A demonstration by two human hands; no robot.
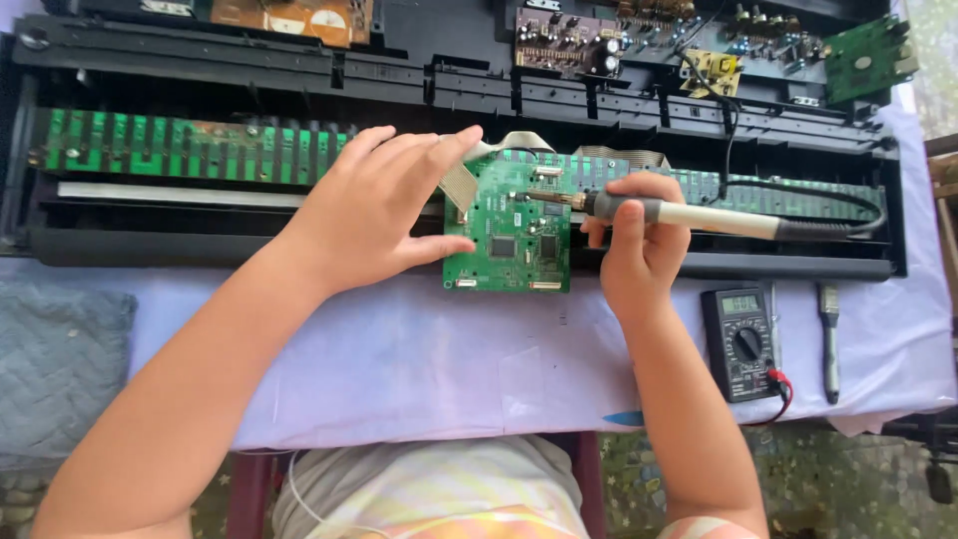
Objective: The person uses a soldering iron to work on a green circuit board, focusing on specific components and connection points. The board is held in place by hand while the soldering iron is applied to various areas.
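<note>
My left hand (374, 215) lies flat, fingers spread, steadying a square green circuit board (509, 235) studded with black chips, which sits at the front edge of an opened black keyboard casing (200, 245). My right hand (639, 240) is closed around a soldering iron (689, 215), its grey rubber grip in my fingers and its metal tip on the board. A black multimeter (740, 344) rests on the pale lilac tablecloth (449, 369).

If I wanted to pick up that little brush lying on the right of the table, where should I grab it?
Probably take the brush by its long dark handle, near the middle, coming down from above. It lies flat on the lilac cloth, bristles pointing away, with bare cloth on its right. The multimeter sits close on its left, so pinch across the narrow handle carefully.
</note>
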